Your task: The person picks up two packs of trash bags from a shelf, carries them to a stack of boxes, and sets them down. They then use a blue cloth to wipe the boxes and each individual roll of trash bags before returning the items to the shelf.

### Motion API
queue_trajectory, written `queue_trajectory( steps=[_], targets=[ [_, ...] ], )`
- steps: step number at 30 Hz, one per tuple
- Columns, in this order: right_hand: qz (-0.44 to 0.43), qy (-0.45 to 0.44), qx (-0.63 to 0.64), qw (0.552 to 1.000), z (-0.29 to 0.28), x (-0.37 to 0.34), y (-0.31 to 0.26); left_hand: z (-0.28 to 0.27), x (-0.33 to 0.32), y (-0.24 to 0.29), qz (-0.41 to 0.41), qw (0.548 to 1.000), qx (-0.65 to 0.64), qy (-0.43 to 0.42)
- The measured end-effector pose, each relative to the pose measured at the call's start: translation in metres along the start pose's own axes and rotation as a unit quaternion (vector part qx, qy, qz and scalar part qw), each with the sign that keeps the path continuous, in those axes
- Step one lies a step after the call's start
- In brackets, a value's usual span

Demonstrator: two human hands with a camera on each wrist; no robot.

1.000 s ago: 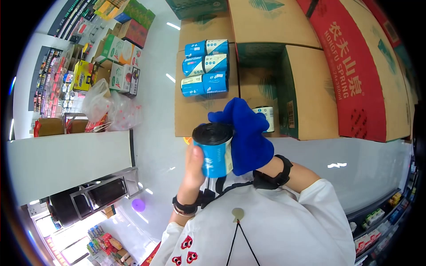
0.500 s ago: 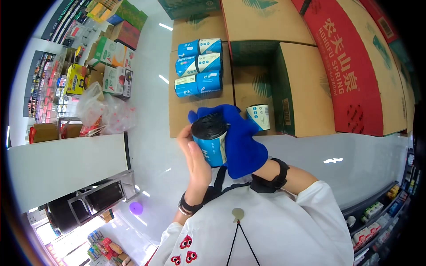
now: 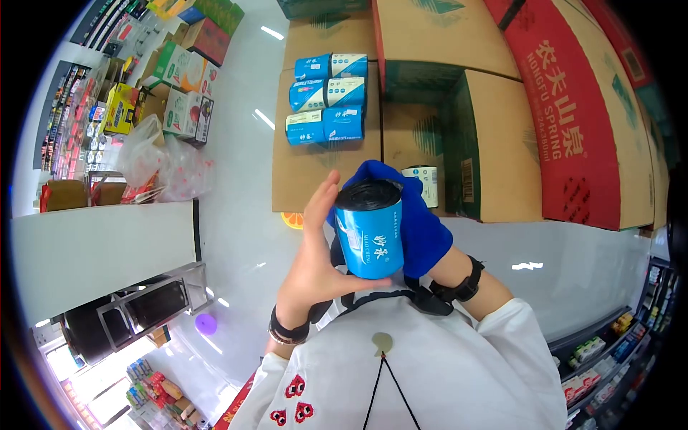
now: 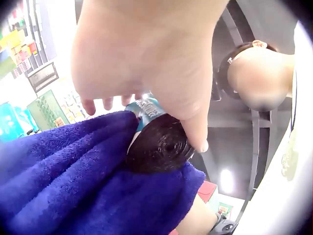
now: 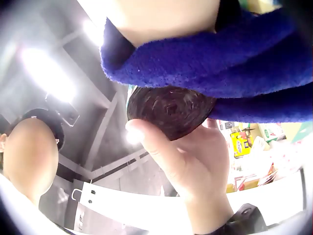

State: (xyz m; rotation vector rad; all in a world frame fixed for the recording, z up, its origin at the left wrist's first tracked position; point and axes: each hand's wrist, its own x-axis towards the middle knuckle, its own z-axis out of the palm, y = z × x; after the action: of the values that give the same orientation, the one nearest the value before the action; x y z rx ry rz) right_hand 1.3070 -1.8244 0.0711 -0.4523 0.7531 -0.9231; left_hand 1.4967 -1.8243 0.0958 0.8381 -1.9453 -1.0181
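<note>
A blue-wrapped roll (image 3: pixel 369 240) with a black coiled top stands upright between my hands, before my chest. Round its left side lies my left hand (image 3: pixel 308 261), thumb low across the front, fingers reaching up beside it. A blue cloth (image 3: pixel 424 226) presses on the roll's back and right side. Held inside that cloth is my right hand (image 3: pixel 438 264), its fingers hidden. In the left wrist view, my left hand (image 4: pixel 142 58) spans the roll (image 4: pixel 161 144), thumb at the black end. The right wrist view shows the cloth (image 5: pixel 195 63) against the roll's end (image 5: pixel 171 110).
Several similar blue-and-white rolls (image 3: pixel 326 97) lie in rows on a cardboard box (image 3: pixel 308 175). An open carton (image 3: pixel 502 150) beside it holds another roll (image 3: pixel 428 188). Further right is a red-and-brown carton (image 3: pixel 573 122). A white counter (image 3: pixel 107 247) and plastic bags (image 3: pixel 168 165) are at the left.
The roll has turned, so its blue printed side faces the camera, and it has shifted right. My left hand has changed its hold, thumb now low across the front. The cloth has moved right too.
</note>
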Motion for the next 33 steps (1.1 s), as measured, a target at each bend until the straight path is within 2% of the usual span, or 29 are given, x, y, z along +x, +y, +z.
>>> queue_trajectory(
  steps=[2,3,5,6,7,8,9,10,12,13,14,15,16,17,18,19,20,21,22,24,28,30,31,32,33],
  targets=[
    [-0.048,-0.072,-0.057,0.995,-0.003,-0.004,0.002,0.001,0.000,-0.001,0.012,1.000,0.007,-0.005],
    [-0.047,-0.073,-0.058,0.995,-0.002,-0.004,0.003,0.001,0.000,-0.001,0.025,1.000,0.013,-0.013],
    [0.027,-0.063,0.173,0.982,-0.001,-0.005,0.005,-0.001,-0.002,0.002,0.028,0.999,0.031,-0.014],
    [0.026,-0.064,0.173,0.983,-0.002,-0.006,0.008,-0.002,-0.003,0.003,0.029,0.998,0.051,-0.016],
    [-0.137,-0.037,-0.140,0.980,-0.004,-0.009,0.011,-0.002,-0.005,0.001,0.030,0.998,0.051,-0.016],
    [-0.283,-0.007,-0.435,0.855,-0.005,-0.010,0.013,-0.001,-0.007,-0.003,0.018,0.997,-0.076,0.014],
    [-0.173,-0.028,-0.357,0.917,-0.004,-0.008,0.005,0.000,-0.009,-0.007,0.006,0.978,-0.202,0.043],
    [-0.238,-0.014,-0.477,0.846,-0.006,-0.006,0.007,0.002,-0.012,-0.009,-0.004,0.959,-0.271,0.081],
    [-0.038,0.000,-0.578,0.815,0.015,0.002,-0.016,0.006,-0.018,0.000,-0.094,0.869,-0.463,0.149],
    [-0.068,-0.004,-0.642,0.764,0.025,-0.001,-0.023,0.006,-0.018,-0.002,-0.094,0.868,-0.463,0.149],
    [-0.068,-0.004,-0.642,0.764,0.021,-0.002,-0.016,0.003,-0.018,-0.007,-0.067,0.921,-0.364,0.119],
    [-0.108,-0.041,-0.415,0.903,0.016,-0.005,-0.003,0.000,-0.018,-0.012,-0.040,0.961,-0.259,0.088],
    [-0.139,-0.075,-0.157,0.975,0.013,-0.006,0.005,-0.002,-0.018,-0.014,-0.011,0.987,-0.150,0.056],
    [-0.040,-0.081,-0.004,0.996,0.013,-0.005,0.006,-0.003,-0.019,-0.010,-0.034,0.998,-0.039,0.048],
    [-0.040,-0.082,-0.003,0.996,0.011,-0.007,0.001,-0.003,-0.019,-0.013,-0.035,0.998,-0.038,0.048],
    [-0.132,-0.103,-0.212,0.963,0.008,-0.011,-0.009,-0.004,-0.021,-0.021,-0.014,0.999,-0.005,0.044],
    [-0.218,-0.118,-0.409,0.878,0.006,-0.012,-0.015,-0.004,-0.023,-0.026,0.007,0.999,0.028,0.039],
    [-0.253,-0.062,-0.424,0.867,0.009,-0.013,-0.011,-0.005,-0.024,-0.028,0.004,0.999,0.026,0.034],
    [-0.253,-0.062,-0.424,0.868,0.006,-0.016,-0.007,-0.006,-0.025,-0.029,0.004,0.999,0.026,0.033],
    [-0.262,-0.017,-0.479,0.838,-0.004,-0.020,0.001,-0.011,-0.028,-0.031,-0.001,0.999,0.052,0.006],
    [-0.255,-0.031,-0.497,0.829,-0.017,-0.022,0.005,-0.032,-0.035,-0.040,-0.041,0.996,0.074,-0.018],
    [-0.103,-0.071,-0.512,0.850,-0.026,-0.020,0.003,-0.049,-0.035,-0.051,-0.103,0.984,0.144,-0.003],
    [-0.238,-0.068,-0.508,0.825,-0.062,-0.011,0.047,-0.053,-0.027,-0.052,-0.137,0.973,0.184,0.009],
    [-0.239,-0.063,-0.505,0.827,-0.059,-0.017,0.045,-0.053,-0.017,-0.053,-0.135,0.974,0.184,0.003],
    [-0.161,-0.042,-0.377,0.911,-0.053,-0.024,0.037,-0.054,-0.005,-0.053,-0.170,0.958,0.230,-0.007]
  ],
)
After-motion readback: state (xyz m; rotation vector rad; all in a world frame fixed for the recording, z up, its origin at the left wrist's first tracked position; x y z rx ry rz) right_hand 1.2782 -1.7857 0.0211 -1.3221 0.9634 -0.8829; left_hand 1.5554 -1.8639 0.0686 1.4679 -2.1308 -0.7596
